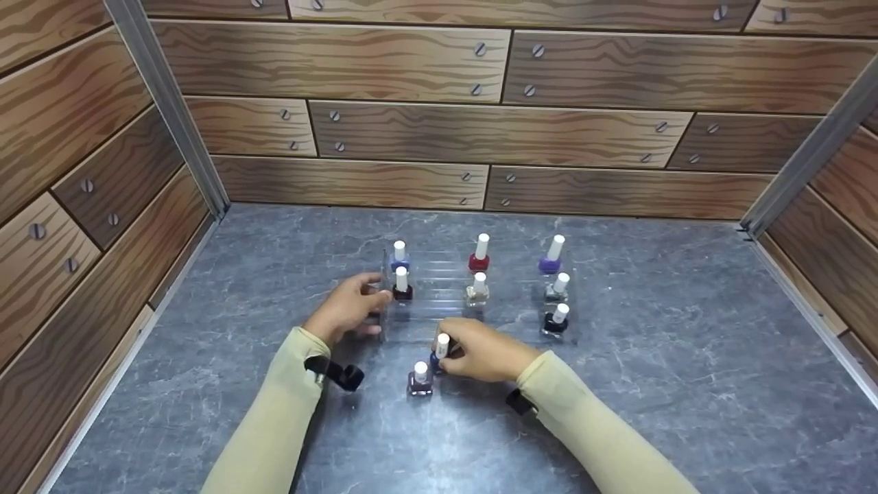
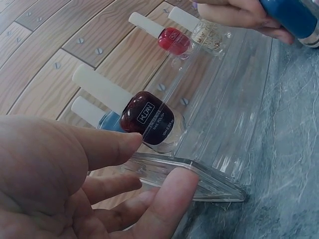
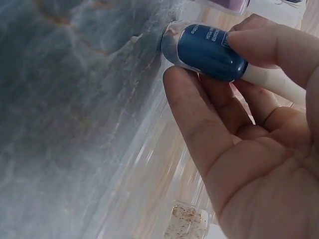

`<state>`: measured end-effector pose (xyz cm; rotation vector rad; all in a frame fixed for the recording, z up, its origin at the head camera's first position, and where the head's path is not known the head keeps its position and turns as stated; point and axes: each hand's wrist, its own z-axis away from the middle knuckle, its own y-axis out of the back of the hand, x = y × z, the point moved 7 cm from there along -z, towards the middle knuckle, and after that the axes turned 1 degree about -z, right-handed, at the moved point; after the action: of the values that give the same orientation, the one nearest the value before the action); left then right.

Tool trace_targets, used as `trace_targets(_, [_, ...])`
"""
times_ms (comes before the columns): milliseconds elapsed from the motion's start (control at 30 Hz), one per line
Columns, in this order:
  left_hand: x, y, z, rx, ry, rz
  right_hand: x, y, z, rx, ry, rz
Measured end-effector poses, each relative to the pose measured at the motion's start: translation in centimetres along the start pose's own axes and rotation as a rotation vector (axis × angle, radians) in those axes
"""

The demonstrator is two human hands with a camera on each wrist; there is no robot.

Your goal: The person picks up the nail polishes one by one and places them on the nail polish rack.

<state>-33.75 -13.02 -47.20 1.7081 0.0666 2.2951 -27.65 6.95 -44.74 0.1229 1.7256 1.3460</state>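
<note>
My right hand [image 1: 483, 350] pinches a blue nail polish bottle [image 3: 209, 52] between thumb and fingers, its white cap toward the palm in the right wrist view. The bottle is at the front of a clear stepped rack [image 1: 439, 302]. Beside it on the table stands a dark purple nail polish [image 1: 420, 383]. My left hand [image 1: 350, 305] is at the rack's left side panel [image 2: 214, 184], fingers spread, fingertips right at its edge. Nearest to that hand on the rack are a dark red nail polish [image 2: 152, 119] and a light blue one [image 1: 400, 259].
Also on the rack are a red polish [image 1: 479, 261], a glitter one [image 1: 477, 293], a purple one [image 1: 549, 264], a clear silvery one [image 1: 557, 293] and a black one [image 1: 555, 322]. Wood-patterned walls [image 1: 411, 130] enclose the grey marbled table [image 1: 686, 343] at back and sides.
</note>
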Motion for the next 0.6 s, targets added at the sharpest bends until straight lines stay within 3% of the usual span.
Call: trace_targets(600, [-0.07,-0.02,-0.01,-0.003,-0.006,-0.007,0.21,-0.08,0.25,-0.014,-0.012,-0.017])
